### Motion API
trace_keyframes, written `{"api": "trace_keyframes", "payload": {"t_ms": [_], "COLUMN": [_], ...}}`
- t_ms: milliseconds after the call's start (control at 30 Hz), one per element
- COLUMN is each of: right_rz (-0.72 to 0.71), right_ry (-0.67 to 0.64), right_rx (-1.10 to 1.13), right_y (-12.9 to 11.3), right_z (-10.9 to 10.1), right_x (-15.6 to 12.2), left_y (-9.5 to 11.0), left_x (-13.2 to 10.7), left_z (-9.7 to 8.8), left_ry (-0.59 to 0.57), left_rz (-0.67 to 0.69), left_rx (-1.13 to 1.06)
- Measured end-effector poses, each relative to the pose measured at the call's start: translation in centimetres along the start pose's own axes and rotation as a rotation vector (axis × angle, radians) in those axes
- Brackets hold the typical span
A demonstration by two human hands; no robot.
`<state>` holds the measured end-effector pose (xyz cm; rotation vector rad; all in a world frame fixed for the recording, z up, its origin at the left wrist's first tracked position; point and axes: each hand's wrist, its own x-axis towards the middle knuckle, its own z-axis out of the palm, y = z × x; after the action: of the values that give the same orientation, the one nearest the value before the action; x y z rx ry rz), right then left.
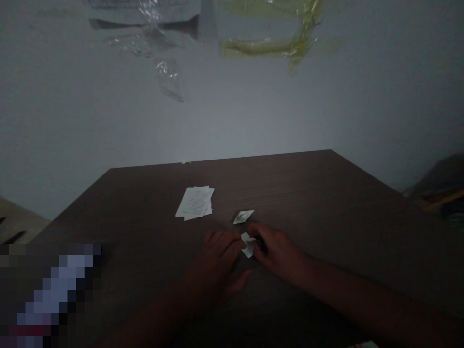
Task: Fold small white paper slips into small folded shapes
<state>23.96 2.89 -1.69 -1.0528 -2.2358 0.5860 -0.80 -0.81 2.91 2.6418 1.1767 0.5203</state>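
Note:
Both my hands meet over a dark wooden table (326, 193). My left hand (217, 263) and my right hand (275, 249) pinch a small folded piece of white paper (248, 244) between their fingertips, just above the tabletop. Another small folded white paper piece (243, 216) lies on the table right behind them. Farther back and to the left lies a small stack of white paper sheets (195, 202) with faint print.
A pale wall (253, 111) rises behind the table, with bits of clear and yellowish tape (275, 46) stuck high on it. A blurred-out patch (50, 295) covers the table's near left. Dim objects (442, 193) sit at the far right.

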Motion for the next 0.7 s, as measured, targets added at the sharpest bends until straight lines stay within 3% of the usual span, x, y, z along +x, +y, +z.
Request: {"api": "trace_keyframes", "payload": {"t_ms": [367, 700], "right_rz": [0.047, 0.073], "right_ry": [0.17, 0.23], "right_rx": [0.038, 0.141], "right_y": [0.2, 0.6], "right_z": [-0.1, 0.2], "right_x": [0.0, 0.4], "left_y": [-1.0, -0.2], "left_x": [0.2, 0.0], "left_z": [1.4, 1.3], "left_ry": [-0.114, -0.175], "left_rz": [0.204, 0.152], "left_rx": [0.045, 0.021]}}
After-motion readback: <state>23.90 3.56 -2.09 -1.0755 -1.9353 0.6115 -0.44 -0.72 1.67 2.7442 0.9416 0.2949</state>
